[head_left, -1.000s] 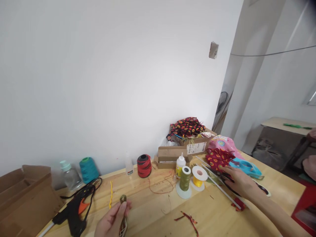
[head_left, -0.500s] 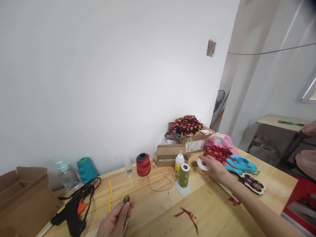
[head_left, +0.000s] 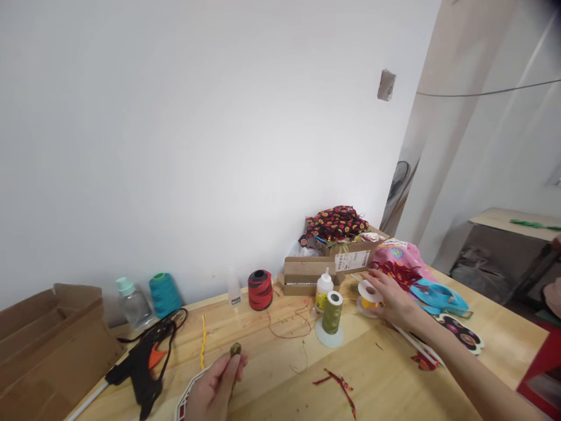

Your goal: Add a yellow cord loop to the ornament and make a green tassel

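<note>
My left hand (head_left: 217, 385) is at the table's near edge, fingers pinched on a small round olive-brown piece (head_left: 235, 349) held upright; something patterned lies under the hand, partly hidden. My right hand (head_left: 391, 298) reaches far across the wooden table (head_left: 394, 380) and its fingers rest on a white spool of yellow thread (head_left: 369, 296). An olive thread cone (head_left: 332, 316) on a white base stands just left of that spool, with a small glue bottle (head_left: 323, 289) behind it.
A black glue gun (head_left: 144, 365) lies at left beside a cardboard box (head_left: 48, 339). A teal spool (head_left: 164, 294), clear bottles and a red-black spool (head_left: 259, 290) line the wall. Boxes with patterned fabric (head_left: 335, 222), a blue tape holder (head_left: 440, 295) and red scraps (head_left: 337, 386) lie about.
My right hand moved left from the scissors area onto the yellow thread spool and stays there. My left hand kept its pinch, and the view shifted slightly.
</note>
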`<action>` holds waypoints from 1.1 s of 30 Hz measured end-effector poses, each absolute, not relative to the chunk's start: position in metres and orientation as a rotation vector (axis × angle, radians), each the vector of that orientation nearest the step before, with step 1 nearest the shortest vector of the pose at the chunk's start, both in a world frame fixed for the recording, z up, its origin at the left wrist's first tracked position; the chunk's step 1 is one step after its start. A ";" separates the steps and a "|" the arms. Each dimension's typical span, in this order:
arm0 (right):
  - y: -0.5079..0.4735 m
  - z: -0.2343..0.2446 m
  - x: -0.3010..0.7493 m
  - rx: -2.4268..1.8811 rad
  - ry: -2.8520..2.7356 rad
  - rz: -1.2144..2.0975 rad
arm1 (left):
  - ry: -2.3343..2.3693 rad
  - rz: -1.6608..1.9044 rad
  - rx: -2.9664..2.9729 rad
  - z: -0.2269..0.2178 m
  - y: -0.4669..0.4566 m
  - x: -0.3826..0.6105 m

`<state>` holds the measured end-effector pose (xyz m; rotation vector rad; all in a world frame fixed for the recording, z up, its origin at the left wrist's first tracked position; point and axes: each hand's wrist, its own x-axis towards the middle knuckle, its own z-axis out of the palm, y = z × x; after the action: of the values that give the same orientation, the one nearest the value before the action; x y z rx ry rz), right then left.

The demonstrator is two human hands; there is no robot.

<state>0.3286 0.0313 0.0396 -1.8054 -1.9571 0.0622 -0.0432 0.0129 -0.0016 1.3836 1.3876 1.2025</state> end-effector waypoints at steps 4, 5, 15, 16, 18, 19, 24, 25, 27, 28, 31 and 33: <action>0.021 0.043 0.288 -1.590 -1.928 0.143 | 1.392 1.181 1.455 -0.004 0.012 -0.043; 0.019 0.042 0.275 -1.586 -1.920 0.173 | 1.392 1.174 1.467 -0.005 0.012 -0.043; 0.025 0.045 0.263 -1.829 -1.893 -0.033 | 1.385 1.184 1.450 -0.007 0.012 -0.043; 0.026 0.046 0.270 -1.862 -1.887 -0.038 | 1.375 1.187 1.454 -0.006 0.011 -0.042; 0.027 0.045 0.280 -1.897 -1.889 -0.019 | 1.368 1.173 1.471 -0.003 0.010 -0.041; 0.026 0.044 0.283 -1.885 -1.895 -0.018 | 1.372 1.158 1.480 -0.002 0.009 -0.041; 0.010 0.054 0.278 -1.650 -1.799 -0.294 | 1.371 1.144 1.497 0.002 0.007 -0.041; 0.007 0.060 0.271 -1.600 -1.796 -0.330 | 1.371 1.150 1.493 0.002 0.006 -0.041; 0.006 0.071 0.253 -1.543 -1.887 -0.338 | 1.377 1.156 1.484 0.002 0.006 -0.041; 0.008 0.076 0.240 -1.560 -1.990 -0.325 | 1.377 1.154 1.484 0.002 0.005 -0.040; 0.030 0.080 0.199 -1.778 -2.418 -0.308 | 1.365 1.147 1.502 0.005 0.003 -0.038; 0.052 0.075 0.175 -1.844 -2.557 -0.281 | 1.355 1.165 1.521 0.006 0.002 -0.037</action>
<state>0.1752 0.0522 0.0746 -1.8438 -2.5566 -0.2810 -0.0372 0.0025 0.0060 1.5211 1.3546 1.1653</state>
